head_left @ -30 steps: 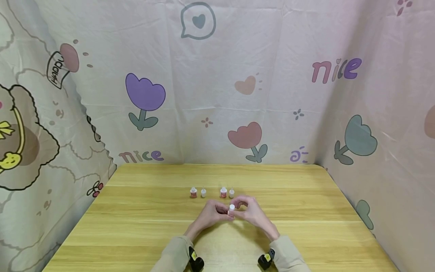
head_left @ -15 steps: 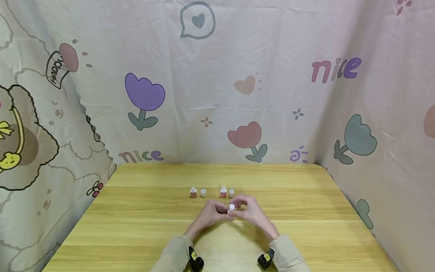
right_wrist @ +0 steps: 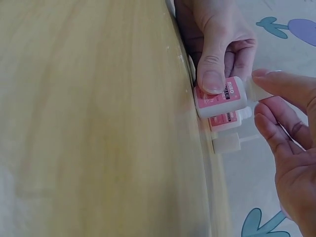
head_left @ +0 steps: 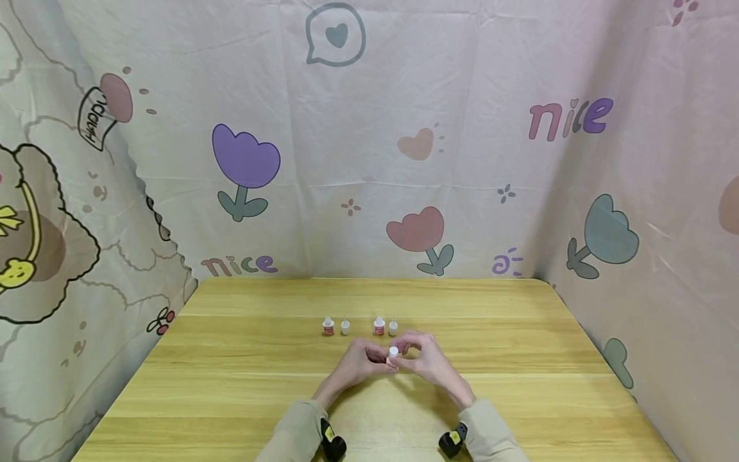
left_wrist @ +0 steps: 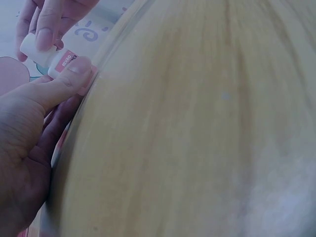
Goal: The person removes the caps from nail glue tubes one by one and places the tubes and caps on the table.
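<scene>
A small white bottle with a pink label (right_wrist: pixel 221 101) stands between my two hands near the middle of the table. My left hand (head_left: pixel 360 367) grips its body, the thumb lying across the label. With thumb and fingers my right hand (head_left: pixel 428 363) pinches the white cap (left_wrist: pixel 35 49) on top of the bottle. In the right wrist view the cap is partly covered by the right fingers. Whether the cap is tight or loose on the neck cannot be told.
Beyond my hands stand two similar bottles, a left one (head_left: pixel 328 327) and a right one (head_left: pixel 379 327). Beside each is a white cap with a thin upright stem, the left cap (head_left: pixel 345 328) and the right cap (head_left: pixel 393 328). A patterned cloth (head_left: pixel 346 160) hangs behind the wooden table (head_left: pixel 231 385).
</scene>
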The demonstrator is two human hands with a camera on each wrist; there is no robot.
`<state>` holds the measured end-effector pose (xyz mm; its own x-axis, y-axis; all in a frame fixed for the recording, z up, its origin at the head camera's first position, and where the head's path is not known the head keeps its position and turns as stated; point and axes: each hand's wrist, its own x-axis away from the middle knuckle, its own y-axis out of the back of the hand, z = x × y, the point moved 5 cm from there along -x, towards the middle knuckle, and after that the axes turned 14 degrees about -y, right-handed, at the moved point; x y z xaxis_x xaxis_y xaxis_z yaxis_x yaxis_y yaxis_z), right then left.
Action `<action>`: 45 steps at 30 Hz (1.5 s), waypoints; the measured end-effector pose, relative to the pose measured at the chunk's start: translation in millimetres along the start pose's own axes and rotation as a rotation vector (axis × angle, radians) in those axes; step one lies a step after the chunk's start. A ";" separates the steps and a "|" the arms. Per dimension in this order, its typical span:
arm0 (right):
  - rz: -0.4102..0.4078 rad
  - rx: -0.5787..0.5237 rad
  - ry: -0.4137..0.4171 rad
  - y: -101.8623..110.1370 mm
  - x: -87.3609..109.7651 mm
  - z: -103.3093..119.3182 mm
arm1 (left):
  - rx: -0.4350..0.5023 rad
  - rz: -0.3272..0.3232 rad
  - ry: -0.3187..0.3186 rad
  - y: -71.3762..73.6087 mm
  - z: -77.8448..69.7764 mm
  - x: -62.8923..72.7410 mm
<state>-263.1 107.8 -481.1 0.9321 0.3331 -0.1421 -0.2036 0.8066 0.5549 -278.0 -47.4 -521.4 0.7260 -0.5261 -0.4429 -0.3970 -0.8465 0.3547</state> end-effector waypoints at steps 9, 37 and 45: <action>0.007 -0.019 0.020 -0.1 1.1 1.3 | -0.002 -0.002 0.003 0.3 1.3 0.9; 0.003 -0.146 0.026 15.6 13.9 34.1 | 0.012 -0.013 0.017 -0.5 1.6 1.7; -0.005 -0.144 0.027 12.4 10.0 23.6 | 0.015 -0.013 0.019 -0.5 1.5 1.4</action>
<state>-249.2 109.7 -456.3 0.9252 0.3406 -0.1674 -0.2419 0.8692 0.4312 -277.6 -47.8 -523.5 0.7419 -0.5131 -0.4316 -0.3953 -0.8547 0.3366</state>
